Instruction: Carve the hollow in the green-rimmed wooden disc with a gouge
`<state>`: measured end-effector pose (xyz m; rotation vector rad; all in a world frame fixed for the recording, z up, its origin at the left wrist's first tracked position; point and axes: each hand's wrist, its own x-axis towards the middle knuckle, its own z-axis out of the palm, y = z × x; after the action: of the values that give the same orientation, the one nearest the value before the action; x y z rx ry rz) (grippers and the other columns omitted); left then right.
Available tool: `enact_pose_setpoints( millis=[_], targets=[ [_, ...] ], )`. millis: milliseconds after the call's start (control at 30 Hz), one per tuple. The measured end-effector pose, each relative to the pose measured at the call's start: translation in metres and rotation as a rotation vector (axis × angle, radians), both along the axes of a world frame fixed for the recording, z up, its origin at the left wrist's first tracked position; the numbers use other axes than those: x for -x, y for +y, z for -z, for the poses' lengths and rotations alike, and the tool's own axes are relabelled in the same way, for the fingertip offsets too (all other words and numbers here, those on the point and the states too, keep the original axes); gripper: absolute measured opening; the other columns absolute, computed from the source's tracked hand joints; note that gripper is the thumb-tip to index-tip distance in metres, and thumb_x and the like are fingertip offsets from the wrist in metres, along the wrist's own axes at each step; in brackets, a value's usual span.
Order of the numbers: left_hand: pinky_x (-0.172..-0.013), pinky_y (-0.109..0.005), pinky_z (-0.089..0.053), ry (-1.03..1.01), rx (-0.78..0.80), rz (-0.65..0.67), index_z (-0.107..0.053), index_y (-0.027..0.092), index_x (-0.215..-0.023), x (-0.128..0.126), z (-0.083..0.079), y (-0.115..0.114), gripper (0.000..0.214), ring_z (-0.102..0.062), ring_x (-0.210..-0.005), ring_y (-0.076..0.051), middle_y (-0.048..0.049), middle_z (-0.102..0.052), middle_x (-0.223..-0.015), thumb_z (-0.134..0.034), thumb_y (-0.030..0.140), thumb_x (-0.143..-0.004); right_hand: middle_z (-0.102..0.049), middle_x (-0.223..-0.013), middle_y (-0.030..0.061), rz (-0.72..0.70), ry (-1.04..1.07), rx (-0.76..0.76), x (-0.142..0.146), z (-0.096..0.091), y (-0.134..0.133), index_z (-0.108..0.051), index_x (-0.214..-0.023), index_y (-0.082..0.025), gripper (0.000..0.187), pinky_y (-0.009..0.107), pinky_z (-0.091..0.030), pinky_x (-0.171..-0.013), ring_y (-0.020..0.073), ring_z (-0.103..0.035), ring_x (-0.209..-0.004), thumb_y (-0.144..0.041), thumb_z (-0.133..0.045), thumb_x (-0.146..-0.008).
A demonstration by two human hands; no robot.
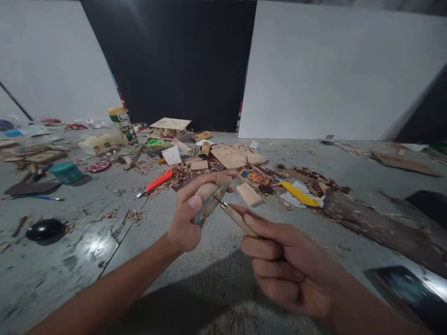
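Above the floor, the left hand grips the block, presumably steadying it; right of the block, the right hand holds the gouge pencil-like, probably for control, tip at the block's face (contact unclear).

"BIG" in dark capitals on the yellow-topped tumbler, with blurred, illegible lettering just below.

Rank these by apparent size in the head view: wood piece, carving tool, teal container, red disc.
1. Wood piece
2. Teal container and carving tool: unsure, as the right hand covers part of the tool
3. Red disc
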<state>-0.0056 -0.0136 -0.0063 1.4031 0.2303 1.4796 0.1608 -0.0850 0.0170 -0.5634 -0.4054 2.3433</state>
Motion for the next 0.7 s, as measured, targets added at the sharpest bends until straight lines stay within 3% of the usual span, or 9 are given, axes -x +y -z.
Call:
enact_pose_setpoints(
  millis=[67,133,233,300,433,567,700],
  targets=[
    [-0.088,-0.045,-0.055,-0.062,-0.003,0.019,-0.073,0.017,-0.101,-0.001,-0.003,0.000,0.040,-0.067,-0.100,-0.031,-0.0130,-0.071,-0.115,-0.054,0.047,-0.084,-0.026,-0.048,-0.0122,-0.045,0.122,0.006,0.002,0.002,0.000,-0.064,-0.098,-0.026,0.012,0.011,-0.014,-0.030,0.0035,-0.007,-0.035,-0.028,-0.052,-0.100],
    [-0.088,-0.047,-0.055,-0.125,0.029,0.061,-0.073,0.016,-0.102,-0.001,-0.007,0.001,0.038,-0.066,-0.106,-0.034,-0.0134,-0.071,-0.115,-0.053,0.044,-0.083,-0.027,-0.048,-0.0111,-0.067,0.188,-0.013,0.005,0.003,0.002,-0.062,-0.081,-0.020,0.027,0.012,-0.015,-0.030,0.0029,-0.010,-0.033,-0.029,-0.047,-0.102],
    [-0.086,-0.049,-0.057,-0.157,0.165,0.186,-0.072,0.017,-0.102,0.000,-0.014,0.002,0.035,-0.065,-0.111,-0.035,-0.0125,-0.070,-0.118,-0.053,0.040,-0.083,-0.030,-0.049,-0.0109,-0.057,0.143,-0.062,0.006,0.000,0.003,-0.062,-0.086,-0.018,0.031,0.013,-0.018,-0.031,0.0031,-0.012,-0.033,-0.030,-0.040,-0.104],
    [-0.087,-0.050,-0.056,-0.136,0.259,0.237,-0.072,0.017,-0.102,0.001,-0.018,0.002,0.037,-0.066,-0.109,-0.036,-0.0120,-0.071,-0.119,-0.054,0.041,-0.082,-0.031,-0.050,-0.0112,-0.035,0.037,-0.114,0.005,-0.004,0.003,-0.064,-0.097,-0.018,0.026,0.014,-0.020,-0.033,0.0033,-0.012,-0.034,-0.031,-0.041,-0.103],
    [-0.092,-0.053,-0.053,-0.175,0.367,0.283,-0.072,0.017,-0.105,0.003,-0.024,0.002,0.039,-0.065,-0.112,-0.036,-0.0121,-0.073,-0.114,-0.051,0.043,-0.084,-0.038,-0.055,-0.0100,0.107,-0.232,-0.324,0.000,-0.011,-0.002,-0.062,-0.095,-0.022,0.016,0.014,-0.022,-0.037,0.0023,-0.018,-0.038,-0.037,-0.059,-0.094],
    [-0.097,-0.055,-0.049,-0.195,0.367,0.326,-0.071,0.016,-0.109,0.003,-0.023,0.002,0.041,-0.060,-0.120,-0.037,-0.0127,-0.073,-0.114,-0.050,0.042,-0.085,-0.042,-0.059,-0.0098,0.263,-0.599,-0.545,-0.003,-0.010,-0.006,-0.057,-0.105,-0.026,0.026,0.013,-0.024,-0.041,0.0037,-0.027,-0.045,-0.047,-0.064,-0.092],
    [-0.098,-0.055,-0.048,-0.164,0.301,0.360,-0.071,0.015,-0.110,0.002,-0.020,0.002,0.042,-0.057,-0.124,-0.039,-0.0137,-0.069,-0.122,-0.050,0.040,-0.083,-0.039,-0.059,-0.0107,0.231,-0.710,-0.562,0.002,-0.010,-0.008,-0.055,-0.110,-0.024,0.033,0.014,-0.023,-0.039,0.0041,-0.025,-0.044,-0.052,-0.059,-0.093]
  ],
)
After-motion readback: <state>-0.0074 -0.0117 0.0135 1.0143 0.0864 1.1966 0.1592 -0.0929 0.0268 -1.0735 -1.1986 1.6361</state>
